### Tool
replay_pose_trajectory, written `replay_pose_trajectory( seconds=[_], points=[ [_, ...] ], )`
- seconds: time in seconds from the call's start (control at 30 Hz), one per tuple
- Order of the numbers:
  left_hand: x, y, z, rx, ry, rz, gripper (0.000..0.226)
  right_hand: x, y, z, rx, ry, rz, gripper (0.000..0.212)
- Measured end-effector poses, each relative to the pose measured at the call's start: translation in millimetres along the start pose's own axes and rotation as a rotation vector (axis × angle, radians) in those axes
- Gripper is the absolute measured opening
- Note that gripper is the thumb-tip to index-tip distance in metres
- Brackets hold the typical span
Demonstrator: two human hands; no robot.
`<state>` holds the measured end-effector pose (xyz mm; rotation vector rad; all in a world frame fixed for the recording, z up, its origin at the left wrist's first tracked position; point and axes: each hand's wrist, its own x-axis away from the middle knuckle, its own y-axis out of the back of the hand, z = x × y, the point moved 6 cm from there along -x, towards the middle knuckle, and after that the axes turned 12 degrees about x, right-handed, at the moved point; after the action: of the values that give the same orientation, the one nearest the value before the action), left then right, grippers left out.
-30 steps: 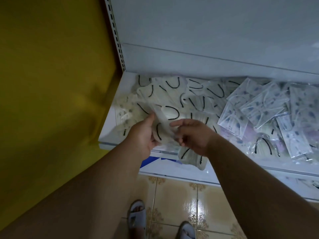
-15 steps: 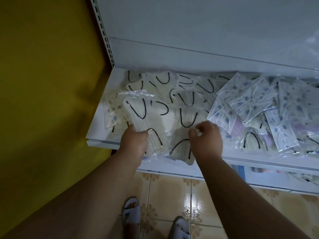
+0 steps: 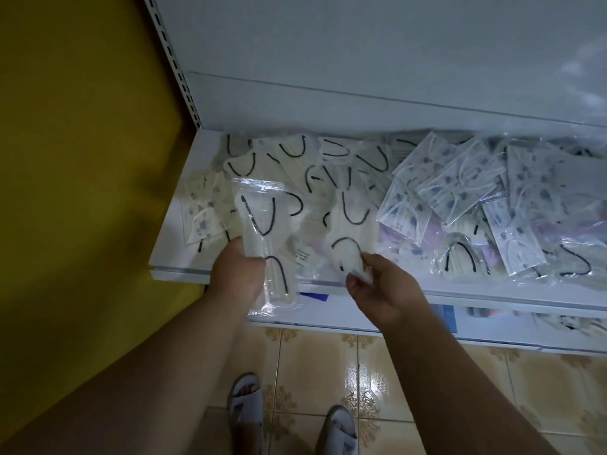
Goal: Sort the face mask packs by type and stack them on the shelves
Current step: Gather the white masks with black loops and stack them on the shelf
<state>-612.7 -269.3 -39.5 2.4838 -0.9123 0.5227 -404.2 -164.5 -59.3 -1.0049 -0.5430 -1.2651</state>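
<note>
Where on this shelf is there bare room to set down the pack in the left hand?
Bare shelf shows only as a strip along the left edge and front-left corner, beside the small printed packs. The cream black-loop packs crowd the middle; the blue-printed packs crowd the right, overlapping.

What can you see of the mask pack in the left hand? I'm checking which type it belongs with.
The mask pack is a clear, glossy plastic sleeve holding cream-white masks with black ear loops, one loop above the grip and one below. It stands lengthwise, top toward the shelf back, bottom overhanging the shelf front edge. The left hand grips its middle from the left side. It looks the same as the cream, black-looped packs behind it.
</note>
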Motion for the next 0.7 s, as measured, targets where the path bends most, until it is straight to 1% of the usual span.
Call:
replay_pose_trajectory(
  seconds=[0.03, 0.07, 0.1, 0.13, 0.17, 0.2, 0.23, 0.27, 0.3, 0.33, 0.4, 0.43, 0.47, 0.53, 0.57, 0.63, 0.67, 0.7],
  points=[
    [5, -6, -1, 0.086, 0.055, 0.067, 0.006, 2, -2, -2, 0.116, 0.022, 0.026, 0.017],
    [9, -14, -2, 0.189, 0.115, 0.138, 0.014, 4, -6, -3, 0.306, 0.081, 0.044, 0.018],
    [13, -22, 0, 0.276, 0.184, 0.201, 0.028, 4, -11, -4, 0.512, 0.165, 0.048, 0.016],
    [16, -29, 1, 0.340, 0.237, 0.254, 0.038, 6, -17, -4, 0.694, 0.245, 0.045, 0.015],
    [17, -34, 1, 0.371, 0.252, 0.273, 0.037, 7, -22, -3, 0.830, 0.294, 0.022, 0.013],
    [17, -36, 0, 0.360, 0.234, 0.267, 0.026, 7, -25, -1, 0.903, 0.327, -0.023, 0.012],
    [15, -36, -1, 0.312, 0.200, 0.238, 0.011, 6, -25, 3, 0.939, 0.354, -0.103, 0.012],
    [12, -34, 0, 0.253, 0.172, 0.197, 0.005, 5, -23, 9, 0.929, 0.372, -0.210, 0.013],
    [9, -32, 1, 0.224, 0.159, 0.154, 0.011, 4, -19, 15, 0.892, 0.371, -0.307, 0.013],
    [7, -30, 0, 0.235, 0.156, 0.128, 0.016, 2, -16, 20, 0.800, 0.343, -0.354, 0.010],
    [6, -28, -2, 0.245, 0.141, 0.100, 0.021, -3, -15, 21, 0.536, 0.203, -0.335, 0.003],
    [6, -27, -3, 0.242, 0.132, 0.095, 0.020, -5, -15, 21, 0.445, 0.144, -0.322, 0.005],
    [5, -27, -3, 0.244, 0.130, 0.093, 0.018, -6, -15, 22, 0.406, 0.111, -0.312, 0.007],
    [3, -27, -5, 0.254, 0.128, 0.078, 0.014, -2, -15, 23, 0.343, 0.089, -0.303, 0.006],
    [1, -27, -4, 0.262, 0.138, 0.068, 0.014, 1, -15, 21, 0.270, 0.077, -0.290, 0.006],
    [0, -31, -4, 0.286, 0.175, 0.072, 0.015, 12, -19, 18, 0.099, 0.075, -0.195, 0.011],
    [1, -33, -5, 0.289, 0.183, 0.070, 0.017, 20, -21, 16, 0.076, 0.088, -0.152, 0.014],
    [1, -36, -6, 0.284, 0.175, 0.064, 0.015, 27, -20, 15, 0.133, 0.109, -0.156, 0.016]
  ],
)
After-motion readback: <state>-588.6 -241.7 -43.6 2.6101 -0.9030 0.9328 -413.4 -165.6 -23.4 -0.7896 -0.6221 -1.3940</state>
